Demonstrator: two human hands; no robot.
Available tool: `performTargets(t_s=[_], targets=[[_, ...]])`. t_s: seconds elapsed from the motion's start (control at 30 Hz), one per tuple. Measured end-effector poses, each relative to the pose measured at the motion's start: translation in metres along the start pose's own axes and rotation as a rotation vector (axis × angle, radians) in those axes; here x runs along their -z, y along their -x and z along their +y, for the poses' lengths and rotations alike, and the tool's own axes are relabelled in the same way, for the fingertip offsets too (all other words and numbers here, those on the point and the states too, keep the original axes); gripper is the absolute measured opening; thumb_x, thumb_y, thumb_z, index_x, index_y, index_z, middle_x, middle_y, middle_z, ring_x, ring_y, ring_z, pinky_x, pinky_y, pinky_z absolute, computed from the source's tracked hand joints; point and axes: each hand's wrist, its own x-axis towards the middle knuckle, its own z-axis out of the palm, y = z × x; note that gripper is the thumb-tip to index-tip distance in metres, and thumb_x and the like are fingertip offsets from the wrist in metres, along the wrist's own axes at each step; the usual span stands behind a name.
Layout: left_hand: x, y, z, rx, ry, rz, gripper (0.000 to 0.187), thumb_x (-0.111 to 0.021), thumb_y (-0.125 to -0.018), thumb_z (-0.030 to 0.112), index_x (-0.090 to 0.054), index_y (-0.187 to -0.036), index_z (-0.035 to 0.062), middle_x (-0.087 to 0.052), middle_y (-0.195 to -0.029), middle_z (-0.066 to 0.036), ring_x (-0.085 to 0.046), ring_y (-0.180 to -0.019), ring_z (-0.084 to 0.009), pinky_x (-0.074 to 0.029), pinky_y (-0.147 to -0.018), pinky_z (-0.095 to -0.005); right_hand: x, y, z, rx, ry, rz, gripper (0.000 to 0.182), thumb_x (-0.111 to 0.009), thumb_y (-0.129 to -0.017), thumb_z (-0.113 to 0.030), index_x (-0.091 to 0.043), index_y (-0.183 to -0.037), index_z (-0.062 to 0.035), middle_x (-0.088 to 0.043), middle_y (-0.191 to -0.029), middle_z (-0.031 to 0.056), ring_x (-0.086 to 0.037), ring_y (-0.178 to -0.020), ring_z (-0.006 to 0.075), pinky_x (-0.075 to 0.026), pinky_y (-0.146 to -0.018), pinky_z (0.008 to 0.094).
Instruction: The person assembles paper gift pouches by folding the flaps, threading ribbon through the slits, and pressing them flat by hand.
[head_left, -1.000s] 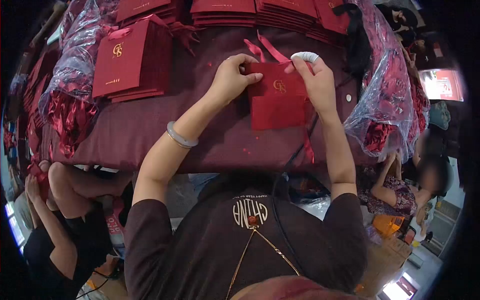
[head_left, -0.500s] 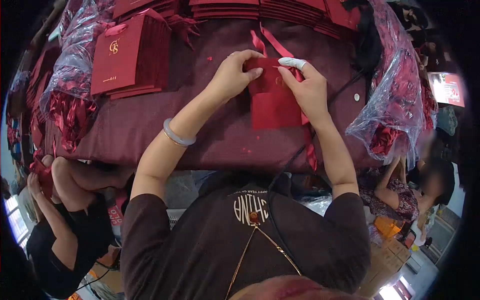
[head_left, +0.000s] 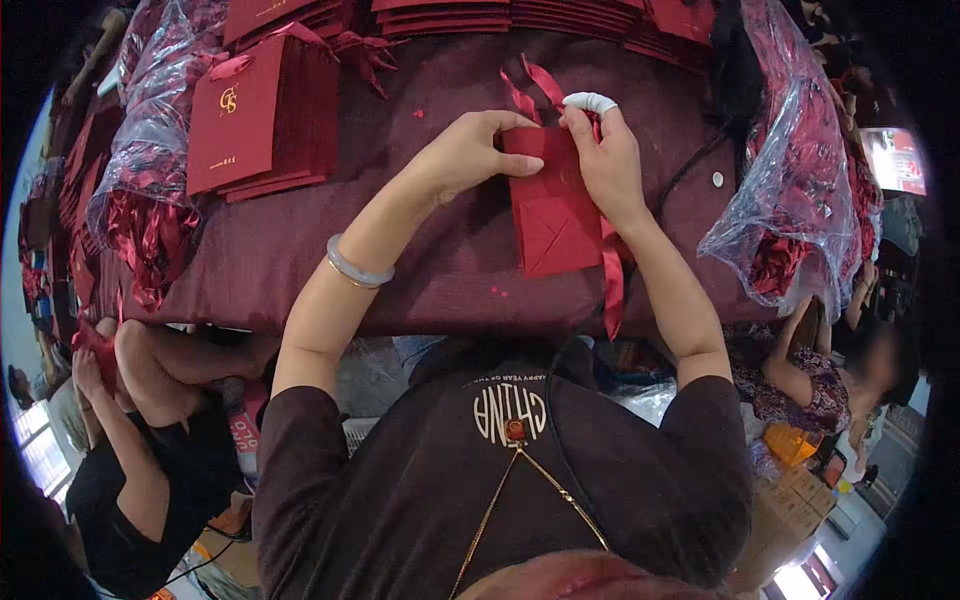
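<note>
A small red paper gift bag (head_left: 556, 228) lies on the cloth-covered table in front of me, its folded bottom towards me. My left hand (head_left: 482, 155) grips its upper left edge, thumb on the front panel and fingers behind. At the upper right edge my right hand (head_left: 608, 160), with a white cover on one finger, pinches a red ribbon (head_left: 541, 80) between thumb and fingertips. One ribbon end stands up beyond the bag, and another ribbon tail (head_left: 613, 290) hangs down along its right side. The exact pinch point is partly hidden by the fingers.
Finished-looking red bags with gold lettering (head_left: 235, 125) stand stacked at left; more bag stacks (head_left: 440, 20) line the back. Plastic-wrapped ribbon bundles lie left (head_left: 150, 190) and right (head_left: 785, 220). A white disc (head_left: 717, 180) and a black cable lie at right. People sit on both sides.
The bag has turned slightly and its bottom fold now shows more plainly. My left thumb has moved onto the front panel; my right hand has shifted to the ribbon at the edge.
</note>
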Motion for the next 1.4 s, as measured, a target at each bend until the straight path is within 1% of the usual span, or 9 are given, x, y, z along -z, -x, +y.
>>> performTargets(t_s=[0.27,0.37,0.4,0.73,0.93,1.03,1.1,1.2,1.4], targets=[[-0.001,-0.005,-0.011,0.004,0.088,0.109,0.035,-0.069,-0.078,0.004,-0.056,-0.109,-0.0042,-0.062,-0.100,-0.006,-0.056,-0.091,-0.0117,-0.045,-0.085,-0.0253,0.017,0.006,-0.031,0.106,-0.009,0.181,0.014,-0.062,-0.086,-0.012,-0.062,-0.095,-0.0011,-0.066,-0.087,0.0099,-0.062,-0.078,0.0145,-0.048,-0.072,0.0272],[-0.003,-0.006,-0.010,-0.012,0.055,0.165,0.031,-0.068,-0.080,0.004,-0.056,-0.108,-0.0036,-0.062,-0.099,-0.006,-0.056,-0.090,-0.0113,-0.045,-0.084,-0.0249,0.015,0.012,-0.035,0.306,0.153,0.115,0.013,-0.066,-0.080,-0.009,-0.063,-0.091,-0.0023,-0.065,-0.085,0.0107,-0.064,-0.076,0.0223,-0.048,-0.068,0.0308],[-0.004,-0.005,-0.009,-0.005,0.059,0.177,0.030,-0.067,-0.080,0.005,-0.056,-0.107,-0.0034,-0.062,-0.099,-0.006,-0.056,-0.089,-0.0111,-0.045,-0.083,-0.0246,0.013,0.014,-0.035,0.227,0.129,0.046,0.014,-0.066,-0.079,-0.010,-0.063,-0.091,-0.0024,-0.063,-0.085,0.0105,-0.063,-0.075,0.0256,-0.048,-0.066,0.0324],[-0.008,-0.001,-0.003,-0.020,0.087,0.182,0.032,-0.069,-0.080,0.010,-0.057,-0.107,-0.0027,-0.061,-0.095,-0.005,-0.055,-0.085,-0.0099,-0.045,-0.080,-0.0234,0.005,0.010,-0.019,0.278,0.292,0.056,0.014,-0.064,-0.082,-0.019,-0.064,-0.090,-0.0067,-0.063,-0.088,0.0069,-0.062,-0.078,0.0259,-0.049,-0.065,0.0345],[-0.007,-0.002,-0.007,-0.043,-0.211,0.266,0.039,-0.076,-0.074,0.018,-0.057,-0.102,-0.0022,-0.061,-0.091,-0.006,-0.053,-0.086,-0.0113,-0.044,-0.077,-0.0273,0.000,0.011,-0.016,0.263,0.375,0.013,0.014,-0.064,-0.082,-0.020,-0.064,-0.089,-0.0085,-0.063,-0.086,0.0047,-0.062,-0.074,0.0249,-0.049,-0.061,0.0354],[-0.008,-0.006,-0.016,-0.125,-0.311,0.320,0.038,-0.077,-0.072,0.017,-0.057,-0.098,-0.0018,-0.061,-0.090,-0.007,-0.053,-0.086,-0.0126,-0.045,-0.077,-0.0290,-0.001,0.013,-0.018,0.294,0.455,-0.012,0.013,-0.063,-0.082,-0.020,-0.062,-0.087,-0.0080,-0.061,-0.082,0.0047,-0.062,-0.071,0.0239,-0.049,-0.057,0.0357],[-0.012,-0.005,-0.016,-0.198,-0.442,0.393,0.039,-0.078,-0.067,0.012,-0.056,-0.095,-0.0027,-0.062,-0.090,-0.016,-0.059,-0.082,-0.0231,-0.047,-0.072,-0.0330,-0.004,0.014,-0.017,0.380,0.624,-0.025,0.013,-0.062,-0.083,-0.017,-0.062,-0.089,-0.0056,-0.062,-0.084,0.0060,-0.062,-0.068,0.0245,-0.048,-0.055,0.0343],[-0.017,-0.006,-0.025,-0.320,-0.581,0.493,0.036,-0.077,-0.066,0.008,-0.054,-0.091,-0.0021,-0.058,-0.088,-0.017,-0.058,-0.083,-0.0285,-0.047,-0.071,-0.0361,-0.010,0.016,-0.017,0.438,0.787,-0.018,0.014,-0.062,-0.083,-0.019,-0.061,-0.089,-0.0059,-0.061,-0.083,0.0063,-0.061,-0.066,0.0245,-0.048,-0.052,0.0342],[-0.024,-0.003,-0.024,-0.375,-0.597,0.535,0.036,-0.076,-0.064,0.006,-0.052,-0.090,-0.0019,-0.057,-0.093,-0.016,-0.057,-0.089,-0.0296,-0.046,-0.078,-0.0355,-0.006,0.012,-0.018,0.359,0.669,-0.048,0.015,-0.057,-0.084,-0.019,-0.055,-0.079,-0.0056,-0.056,-0.078,0.0080,-0.062,-0.067,0.0245,-0.051,-0.053,0.0343]])
